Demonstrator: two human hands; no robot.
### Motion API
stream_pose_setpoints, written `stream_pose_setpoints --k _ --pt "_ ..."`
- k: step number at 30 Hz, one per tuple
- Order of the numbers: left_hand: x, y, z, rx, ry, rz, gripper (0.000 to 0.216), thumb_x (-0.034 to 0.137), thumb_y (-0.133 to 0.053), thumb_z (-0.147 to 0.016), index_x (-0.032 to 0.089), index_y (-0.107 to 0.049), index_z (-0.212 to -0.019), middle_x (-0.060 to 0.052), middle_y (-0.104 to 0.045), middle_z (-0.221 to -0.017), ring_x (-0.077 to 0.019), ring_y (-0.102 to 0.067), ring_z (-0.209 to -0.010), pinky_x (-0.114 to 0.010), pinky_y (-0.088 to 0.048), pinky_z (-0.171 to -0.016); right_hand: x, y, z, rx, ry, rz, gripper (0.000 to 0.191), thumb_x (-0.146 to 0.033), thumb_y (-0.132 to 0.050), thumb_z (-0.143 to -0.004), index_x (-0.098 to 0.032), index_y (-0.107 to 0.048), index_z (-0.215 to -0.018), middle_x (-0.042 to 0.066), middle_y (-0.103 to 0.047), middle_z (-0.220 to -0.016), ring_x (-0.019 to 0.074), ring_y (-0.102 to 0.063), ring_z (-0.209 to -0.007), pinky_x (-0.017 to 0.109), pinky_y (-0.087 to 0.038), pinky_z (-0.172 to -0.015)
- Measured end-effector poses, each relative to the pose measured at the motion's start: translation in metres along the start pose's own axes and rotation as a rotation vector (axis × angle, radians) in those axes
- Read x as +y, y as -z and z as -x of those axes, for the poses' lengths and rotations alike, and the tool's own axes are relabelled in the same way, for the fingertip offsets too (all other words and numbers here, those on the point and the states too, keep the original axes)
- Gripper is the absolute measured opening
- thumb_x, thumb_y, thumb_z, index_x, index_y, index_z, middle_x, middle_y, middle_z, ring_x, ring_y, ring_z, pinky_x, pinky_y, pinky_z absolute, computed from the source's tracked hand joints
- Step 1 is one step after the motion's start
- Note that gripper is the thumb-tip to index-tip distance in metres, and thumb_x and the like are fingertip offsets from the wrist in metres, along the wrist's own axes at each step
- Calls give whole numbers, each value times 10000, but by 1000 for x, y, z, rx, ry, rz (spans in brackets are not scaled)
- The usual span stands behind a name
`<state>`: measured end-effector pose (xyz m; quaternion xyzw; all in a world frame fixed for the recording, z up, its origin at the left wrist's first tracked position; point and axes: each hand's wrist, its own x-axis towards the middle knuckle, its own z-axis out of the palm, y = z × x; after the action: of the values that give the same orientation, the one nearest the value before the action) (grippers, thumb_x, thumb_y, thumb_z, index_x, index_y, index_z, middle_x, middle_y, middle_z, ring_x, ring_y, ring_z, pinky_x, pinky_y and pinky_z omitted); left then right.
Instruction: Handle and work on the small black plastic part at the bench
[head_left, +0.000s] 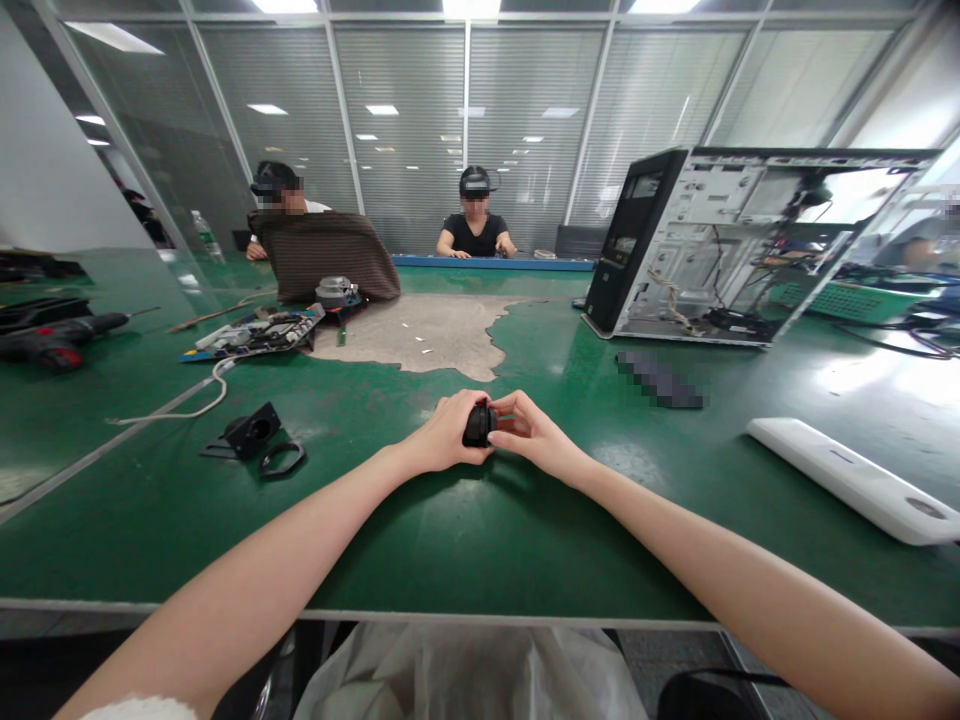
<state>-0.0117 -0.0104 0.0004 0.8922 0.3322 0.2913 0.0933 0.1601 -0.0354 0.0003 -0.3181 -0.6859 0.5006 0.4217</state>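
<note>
A small black rounded part (477,427) is held just above the green table, between both hands. My left hand (448,432) wraps around it from the left, thumb below and fingers over the top. From the right, the fingertips and thumb of my right hand (531,432) pinch its edge. To the left lie a black bracket (259,428) with a round hole and a black ring (283,459) with an angular rim. The exact kind of the held part cannot be made out.
An opened computer case (679,245) stands at the right. Near it are a dark blurred object (660,380) and a long white device (855,478). A circuit board (259,335) and a drill (64,335) lie left. Two people (476,228) sit across the table.
</note>
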Motion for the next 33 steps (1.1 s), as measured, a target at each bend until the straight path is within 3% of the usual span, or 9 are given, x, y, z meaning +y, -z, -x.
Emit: stream_pose_setpoints --k 7,13,19,25,33 --pt "-1 -2 0 8 -2 -6 560 300 -618 -599 185 -354 -1079 -53 -489 -997 -207 -486 -904 -342 -367 -784 -2 -2 0 37 23 -4 204 -269 -571 -719 -207 -418 -839 -2 -501 -899 116 -550 -818 306 -440 -777" --pt "-1 -1 -1 7 -14 -6 542 294 -614 -602 182 -362 -1069 -53 -486 -998 -203 -482 -907 -340 -365 -791 1 -2 -2 70 -25 31 288 -298 -582 -706 -206 -424 -929 26 -507 -941 137 -539 -870 346 -430 -819" --pt "-1 -1 0 -1 -6 -12 567 292 -616 -596 182 -351 -1085 -57 -486 -1004 -209 -485 -906 -339 -367 -783 0 1 0 -25 10 -16 322 -271 -621 -675 -216 -410 -912 12 -520 -941 134 -541 -881 335 -432 -821" --pt "-1 -2 0 5 6 2 563 291 -618 -596 192 -355 -1084 -51 -490 -994 -208 -487 -906 -342 -361 -791 -1 -2 -1 49 27 4 218 -321 -569 -718 -213 -421 -837 4 -514 -916 125 -538 -849 324 -441 -801" --pt "0 -1 -1 5 -14 0 551 299 -618 -597 185 -362 -1071 -56 -487 -1001 -208 -484 -904 -347 -362 -796 1 -1 -2 68 -41 37 283 -322 -580 -705 -200 -437 -917 31 -510 -952 140 -530 -889 355 -417 -847"
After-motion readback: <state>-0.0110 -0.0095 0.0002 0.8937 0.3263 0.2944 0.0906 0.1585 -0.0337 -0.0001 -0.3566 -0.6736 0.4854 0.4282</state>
